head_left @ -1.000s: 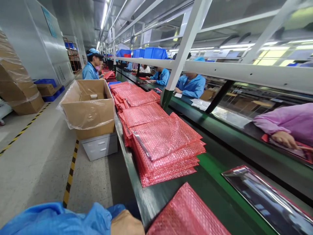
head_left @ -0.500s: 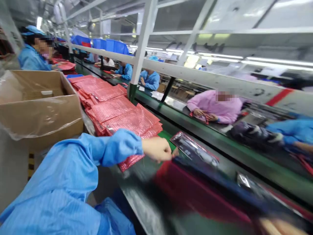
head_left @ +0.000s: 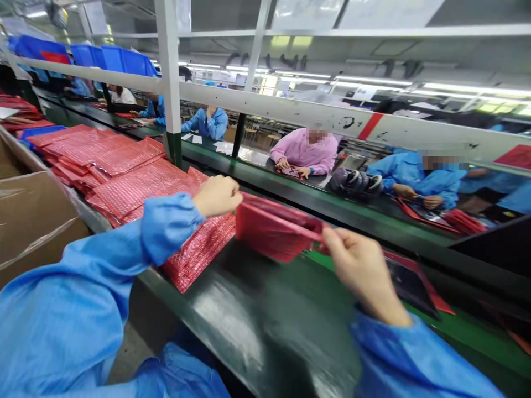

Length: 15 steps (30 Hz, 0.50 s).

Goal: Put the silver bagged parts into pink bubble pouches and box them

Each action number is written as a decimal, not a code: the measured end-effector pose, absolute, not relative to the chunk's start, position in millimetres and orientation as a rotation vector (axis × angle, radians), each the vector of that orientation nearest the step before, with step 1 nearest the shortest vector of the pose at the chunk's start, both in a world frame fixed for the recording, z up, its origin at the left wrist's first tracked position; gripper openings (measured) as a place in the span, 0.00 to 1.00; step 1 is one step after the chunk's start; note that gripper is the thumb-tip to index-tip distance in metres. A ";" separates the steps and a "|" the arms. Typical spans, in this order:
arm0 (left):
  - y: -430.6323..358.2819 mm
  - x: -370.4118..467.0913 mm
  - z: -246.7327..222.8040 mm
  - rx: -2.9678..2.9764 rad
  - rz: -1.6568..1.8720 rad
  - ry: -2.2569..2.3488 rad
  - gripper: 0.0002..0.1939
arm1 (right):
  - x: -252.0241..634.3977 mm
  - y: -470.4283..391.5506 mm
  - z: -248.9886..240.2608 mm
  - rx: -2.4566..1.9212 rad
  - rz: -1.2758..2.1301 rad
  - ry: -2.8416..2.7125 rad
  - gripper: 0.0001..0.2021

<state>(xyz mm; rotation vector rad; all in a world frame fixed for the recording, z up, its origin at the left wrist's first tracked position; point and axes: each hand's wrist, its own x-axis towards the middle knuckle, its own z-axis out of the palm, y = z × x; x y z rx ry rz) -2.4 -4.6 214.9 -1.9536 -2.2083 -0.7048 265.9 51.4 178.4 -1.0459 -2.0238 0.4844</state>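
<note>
A red bubble bag (head_left: 276, 228) is stretched between my two hands above the dark green work surface, its upper edge pulled taut and slightly parted. My left hand (head_left: 218, 196) pinches its left corner, fingers closed. At the right end of the same edge, my right hand (head_left: 352, 260) grips the other corner between thumb and fingers. Whether anything is inside the bag cannot be made out. Left of it lie piles of red bubble bags (head_left: 128, 185), passing behind my left forearm. A dark flat item on a red bag (head_left: 410, 284) lies beyond my right hand.
An open cardboard box (head_left: 37, 215) with plastic lining stands at the left. A white post (head_left: 168, 72) rises from the bench, joined to a long rail (head_left: 282, 113). People in pink and blue sit across the line.
The view has turned right. The bag, blurred and low before, is now held up between both hands. My right hand has come fully into view and nearer my left.
</note>
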 end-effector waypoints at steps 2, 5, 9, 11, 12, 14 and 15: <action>-33.8 -0.1 174.8 -1.832 -0.422 -2.237 0.13 | 263.1 29.3 131.1 -0.953 0.481 -2.119 0.21; -76.9 13.0 110.4 -1.852 -0.022 -2.411 0.16 | 256.1 -6.7 50.5 -0.916 0.636 -2.285 0.16; -87.8 46.8 54.4 -2.045 -0.090 -2.522 0.18 | 246.8 -33.2 -11.9 -0.952 0.778 -2.453 0.10; -65.8 71.1 38.7 -2.204 -0.342 -2.480 0.18 | 251.1 -27.0 -14.6 -0.888 0.883 -2.504 0.08; -49.8 83.9 31.9 -2.278 -0.481 -2.450 0.17 | 256.1 -17.7 -11.4 -0.860 1.013 -2.529 0.07; -14.5 107.6 17.9 -2.362 -0.748 -2.432 0.17 | 270.5 13.3 -1.6 -0.932 1.278 -2.501 0.05; 1.9 117.6 10.4 -2.378 -0.858 -2.448 0.17 | 278.8 34.2 3.1 -1.048 1.333 -2.444 0.05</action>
